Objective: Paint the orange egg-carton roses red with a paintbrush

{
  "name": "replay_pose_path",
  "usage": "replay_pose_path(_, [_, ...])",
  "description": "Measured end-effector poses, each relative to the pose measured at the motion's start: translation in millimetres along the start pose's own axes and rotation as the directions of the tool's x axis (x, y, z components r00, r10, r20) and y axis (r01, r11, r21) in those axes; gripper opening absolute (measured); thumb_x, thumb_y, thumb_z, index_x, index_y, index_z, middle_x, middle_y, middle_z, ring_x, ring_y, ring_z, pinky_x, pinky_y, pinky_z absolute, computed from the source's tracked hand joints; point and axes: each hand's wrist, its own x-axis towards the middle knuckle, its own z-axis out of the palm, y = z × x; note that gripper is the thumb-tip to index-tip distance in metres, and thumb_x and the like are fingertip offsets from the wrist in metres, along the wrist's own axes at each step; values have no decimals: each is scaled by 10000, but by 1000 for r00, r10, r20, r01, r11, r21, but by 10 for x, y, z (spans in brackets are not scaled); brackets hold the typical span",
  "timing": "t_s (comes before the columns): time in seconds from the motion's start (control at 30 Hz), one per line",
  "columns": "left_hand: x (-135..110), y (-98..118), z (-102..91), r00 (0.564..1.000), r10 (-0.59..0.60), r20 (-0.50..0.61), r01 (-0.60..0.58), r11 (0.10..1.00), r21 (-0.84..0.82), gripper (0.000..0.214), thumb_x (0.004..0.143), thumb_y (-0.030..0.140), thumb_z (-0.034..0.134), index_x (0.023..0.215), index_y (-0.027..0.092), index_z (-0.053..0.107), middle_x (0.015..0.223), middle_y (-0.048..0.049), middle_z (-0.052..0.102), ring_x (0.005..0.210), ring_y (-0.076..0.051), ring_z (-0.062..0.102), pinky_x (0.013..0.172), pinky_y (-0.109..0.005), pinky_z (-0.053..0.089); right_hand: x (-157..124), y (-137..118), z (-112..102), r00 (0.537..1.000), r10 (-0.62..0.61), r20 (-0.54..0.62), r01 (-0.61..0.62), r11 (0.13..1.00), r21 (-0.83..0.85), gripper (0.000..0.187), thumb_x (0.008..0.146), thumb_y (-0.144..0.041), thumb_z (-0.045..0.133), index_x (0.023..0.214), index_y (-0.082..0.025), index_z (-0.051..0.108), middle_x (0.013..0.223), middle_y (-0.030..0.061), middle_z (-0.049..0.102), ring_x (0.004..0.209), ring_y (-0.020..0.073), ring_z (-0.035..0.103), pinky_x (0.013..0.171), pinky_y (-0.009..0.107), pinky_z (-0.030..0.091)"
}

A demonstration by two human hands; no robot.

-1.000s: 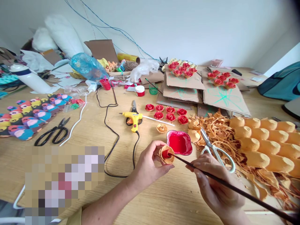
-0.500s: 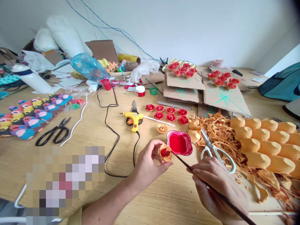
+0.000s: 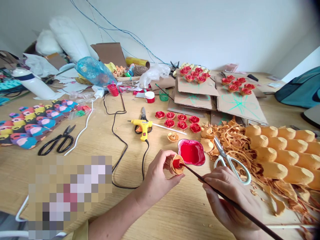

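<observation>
Orange paper rose (image 3: pixel 178 164) gripped in the left hand (image 3: pixel 156 178) at lower centre; right hand (image 3: pixel 231 198) pinches a paintbrush (image 3: pixel 225 197) touching its red centre.

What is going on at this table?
A person is painting a paper rose red. The left hand holds the rose; its centre is red, its outer petals orange. The right hand holds a thin brush with the tip at the centre. A dish of red paint stands behind it, finished red roses farther back.
</observation>
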Motion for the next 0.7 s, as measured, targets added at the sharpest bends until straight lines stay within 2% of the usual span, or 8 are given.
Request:
replay_pose_path(0.2, [-26, -31, -7, 994, 108, -20, -105, 988, 114, 461, 830, 145, 831, 1207, 246, 585, 1116, -24, 667, 941, -158, 711, 842, -263, 616, -59, -1, -20, 1000, -15, 25, 14, 1000, 26, 408, 874, 10, 697, 1215, -205, 637, 901, 48, 758, 752, 164, 715, 744, 359, 617])
replay_pose_path(0.4, [-29, -75, -4, 983, 181, -13, -178, 976, 129, 518, 814, 92, 824, 1233, 258, 569, 1114, -10, 661, 924, -147, 712, 833, -251, 622, 11, -13, 9, 999, -4, -31, 7, 995, 99, 317, 883, 9, 656, 1139, -179, 660, 855, 53, 736, 725, 164, 711, 727, 352, 604])
replay_pose_path(0.7, [-21, -90, -13, 974, 224, -19, -217, 961, 171, 528, 836, 71, 798, 1260, 273, 557, 1142, -12, 646, 959, -144, 702, 856, -245, 625, 54, -25, 10, 994, 57, -96, -48, 994, 95, 305, 858, 5, 680, 1084, -200, 685, 826, 26, 756, 687, 156, 725, 727, 340, 603])
